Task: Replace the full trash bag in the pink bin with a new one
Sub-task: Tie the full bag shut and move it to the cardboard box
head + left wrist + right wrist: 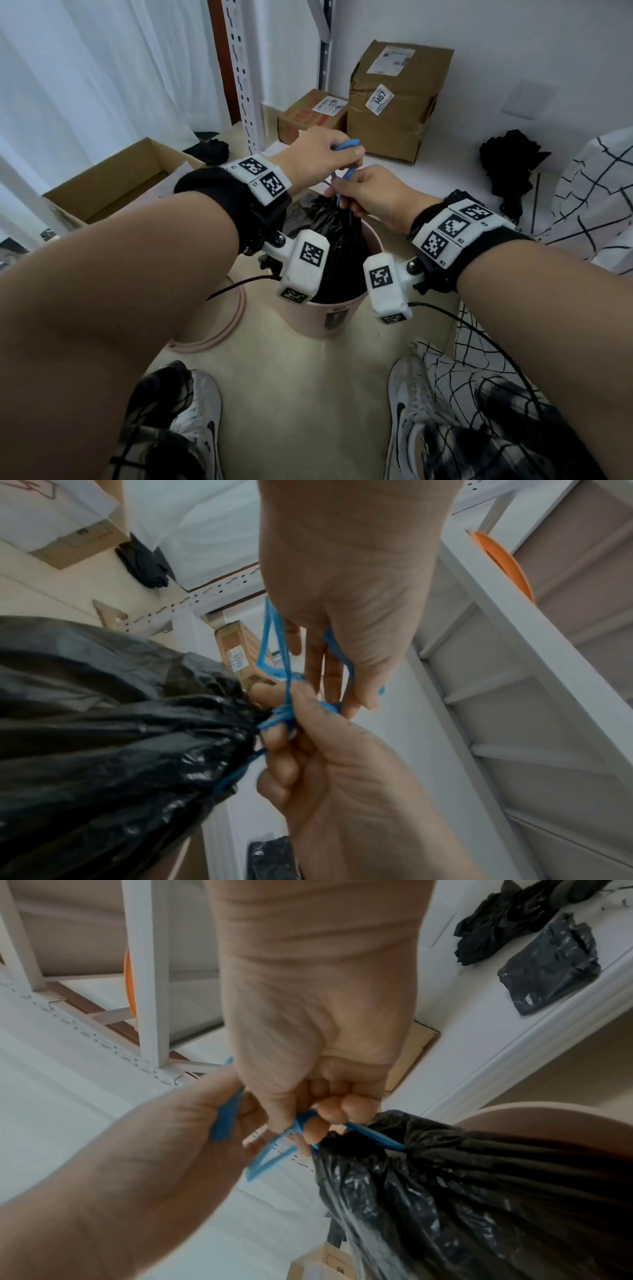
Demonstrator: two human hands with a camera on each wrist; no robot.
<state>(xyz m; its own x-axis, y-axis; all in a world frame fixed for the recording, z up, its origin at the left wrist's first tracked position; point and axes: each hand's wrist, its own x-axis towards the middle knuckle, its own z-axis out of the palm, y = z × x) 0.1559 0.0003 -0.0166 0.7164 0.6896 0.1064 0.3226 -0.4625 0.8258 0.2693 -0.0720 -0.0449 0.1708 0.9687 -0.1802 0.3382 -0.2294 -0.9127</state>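
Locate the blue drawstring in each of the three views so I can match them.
Head: upper centre, drawstring between both hands, above the bin.
Left wrist: centre, running from the left hand to the bag's neck.
Right wrist: lower centre.
Shared landmark: the black bag.

- We count two hands (322,154), both on one blue drawstring (346,145).
- We see one black trash bag (337,240) in one pink bin (329,317).
- We count three cardboard boxes (397,99).
- We see two sneakers (407,407).
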